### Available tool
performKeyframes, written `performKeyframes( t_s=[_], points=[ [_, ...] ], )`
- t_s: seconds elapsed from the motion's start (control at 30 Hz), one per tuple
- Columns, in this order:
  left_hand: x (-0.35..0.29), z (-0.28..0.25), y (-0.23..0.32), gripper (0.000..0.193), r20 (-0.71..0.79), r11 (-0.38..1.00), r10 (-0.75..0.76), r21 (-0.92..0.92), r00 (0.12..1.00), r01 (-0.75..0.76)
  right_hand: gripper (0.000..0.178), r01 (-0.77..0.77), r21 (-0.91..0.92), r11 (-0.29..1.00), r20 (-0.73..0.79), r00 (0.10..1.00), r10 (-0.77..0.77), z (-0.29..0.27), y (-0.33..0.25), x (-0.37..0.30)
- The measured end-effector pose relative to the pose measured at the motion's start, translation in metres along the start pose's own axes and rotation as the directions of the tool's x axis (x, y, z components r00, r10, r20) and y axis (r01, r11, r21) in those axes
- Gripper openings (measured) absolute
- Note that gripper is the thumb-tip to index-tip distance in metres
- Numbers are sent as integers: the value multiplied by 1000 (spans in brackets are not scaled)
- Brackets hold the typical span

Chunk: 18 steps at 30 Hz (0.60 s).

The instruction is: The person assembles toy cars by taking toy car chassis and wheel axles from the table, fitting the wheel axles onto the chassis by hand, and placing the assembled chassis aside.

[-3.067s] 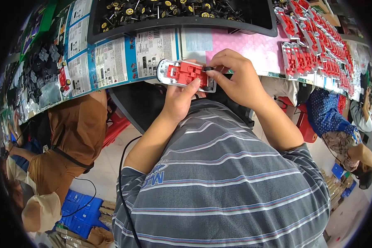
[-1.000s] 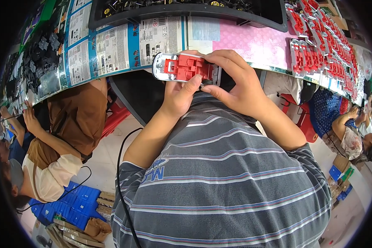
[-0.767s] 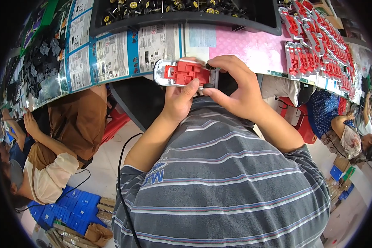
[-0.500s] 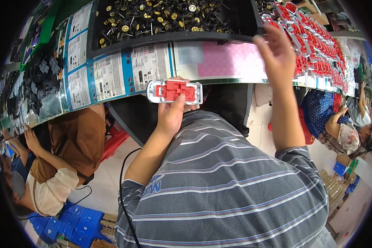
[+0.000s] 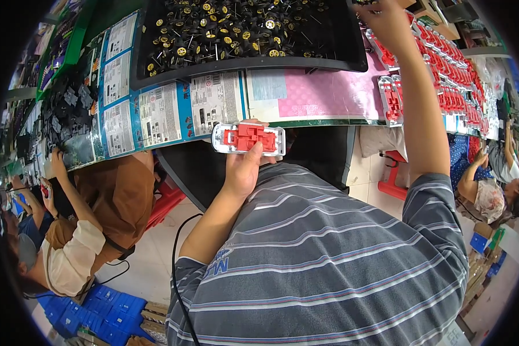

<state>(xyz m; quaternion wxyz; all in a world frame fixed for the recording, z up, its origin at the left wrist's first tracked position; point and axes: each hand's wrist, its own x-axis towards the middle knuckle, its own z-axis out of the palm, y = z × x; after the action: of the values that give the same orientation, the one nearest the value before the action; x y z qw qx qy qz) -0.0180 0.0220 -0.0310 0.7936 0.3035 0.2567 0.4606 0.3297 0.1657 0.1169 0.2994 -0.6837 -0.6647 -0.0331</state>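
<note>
Crosswise, nine to three, toy car lies pinched in left hand; right hand, part-curled, hold unclear, beyond at half past one.

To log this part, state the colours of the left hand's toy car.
Toy car: red with a whitish shell; best seen in the head view.

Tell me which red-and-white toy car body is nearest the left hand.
The toy car body gripped in the left hand; the bodies at right lie on the table, away from it.
</note>
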Motion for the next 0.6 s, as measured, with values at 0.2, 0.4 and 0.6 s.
performKeyframes(
  t_s=[0.2,0.4,0.6],
  points=[
    [-4,1,4,52,-55,999,-7,40,998,9,22,16,155,988,74,997,-28,30,-23,1],
    [0,-2,5,52,-50,998,2,65,999,1,15,-247,150,957,-103,959,264,2,48,9],
    [8,1,2,52,-10,997,10,79,1000,-9,32,-290,-96,952,81,951,298,22,119,5]
  ],
)
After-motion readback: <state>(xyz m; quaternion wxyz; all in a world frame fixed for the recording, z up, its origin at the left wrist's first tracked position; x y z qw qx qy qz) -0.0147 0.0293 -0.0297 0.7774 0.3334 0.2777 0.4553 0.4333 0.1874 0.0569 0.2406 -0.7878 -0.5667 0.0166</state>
